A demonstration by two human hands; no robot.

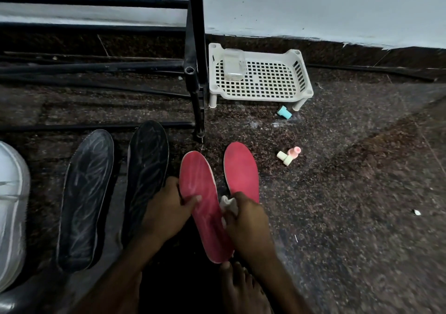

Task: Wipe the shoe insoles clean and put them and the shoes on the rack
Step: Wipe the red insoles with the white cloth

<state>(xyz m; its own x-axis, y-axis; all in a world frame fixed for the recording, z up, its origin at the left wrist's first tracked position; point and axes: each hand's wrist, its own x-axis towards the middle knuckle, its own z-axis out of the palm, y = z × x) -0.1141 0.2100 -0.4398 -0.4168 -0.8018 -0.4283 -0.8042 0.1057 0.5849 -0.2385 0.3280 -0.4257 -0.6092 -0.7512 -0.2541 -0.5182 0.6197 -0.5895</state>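
L hand (166,210) grips insole (202,193) edge, rack (195,48) near

red insoles (205,202), blk insoles (84,200), wht tray (260,96)

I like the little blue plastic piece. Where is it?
The blue piece lies on the floor, right of centre in the head view, beside a front leg of the white tray.

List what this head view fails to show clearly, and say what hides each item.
White shoe: cut off by the left edge of the head view.
White cloth: mostly hidden inside the right hand.
Second red insole: heel hidden behind the right hand.
Clear container: contents too faint to tell.
Black rack: upper part cut off by the top edge.
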